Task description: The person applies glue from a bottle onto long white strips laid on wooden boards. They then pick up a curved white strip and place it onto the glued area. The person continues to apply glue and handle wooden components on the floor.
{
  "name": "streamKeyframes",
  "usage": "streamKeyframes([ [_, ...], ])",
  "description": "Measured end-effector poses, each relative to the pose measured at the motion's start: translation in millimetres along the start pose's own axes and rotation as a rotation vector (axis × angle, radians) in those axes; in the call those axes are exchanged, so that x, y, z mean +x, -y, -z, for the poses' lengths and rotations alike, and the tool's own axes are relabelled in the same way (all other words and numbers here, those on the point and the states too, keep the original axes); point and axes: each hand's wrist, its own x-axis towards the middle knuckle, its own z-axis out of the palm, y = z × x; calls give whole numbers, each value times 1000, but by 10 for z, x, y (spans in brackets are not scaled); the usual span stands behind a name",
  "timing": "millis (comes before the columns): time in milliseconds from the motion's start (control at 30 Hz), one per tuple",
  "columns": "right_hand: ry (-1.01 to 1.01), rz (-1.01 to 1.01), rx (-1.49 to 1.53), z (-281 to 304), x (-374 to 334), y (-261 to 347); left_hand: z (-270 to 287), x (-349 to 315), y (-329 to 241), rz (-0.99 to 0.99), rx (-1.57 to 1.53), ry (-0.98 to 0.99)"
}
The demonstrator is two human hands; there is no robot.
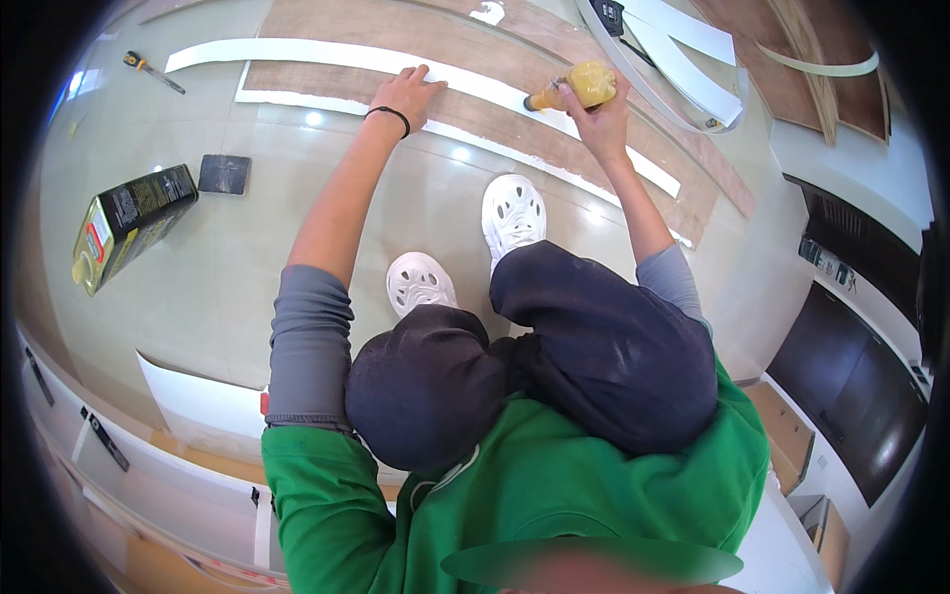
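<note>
My left hand [406,96] lies on a long white strip [297,49], with its fingers stretched out over it. The strip lies lengthwise on a brown wooden board [322,77] on the floor; the board's near edge is white. In my right hand [602,119] is a squeeze bottle [591,84] of yellowish liquid, probably glue. It is tipped over, and its narrow end points left, just above the strip. I cannot tell whether the tip touches the strip.
A screwdriver [153,72], a dark square block [224,174] and a rectangular metal can [139,223] lie or stand at the left. At the far right are more white strips [683,64], a tape measure [607,14] and brown boards [846,94]. My white clogs [515,210] are close to the board.
</note>
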Motion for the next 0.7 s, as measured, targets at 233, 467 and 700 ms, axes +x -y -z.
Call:
streamKeyframes([
  [233,-13,122,-127,306,-265,-246,39,-27,-38,7,17,4],
  [467,182,122,-97,-154,1,62,128,40,-56,29,51,76],
  [700,84,153,-171,475,-344,-254,11,-7,-19,49,117,12],
])
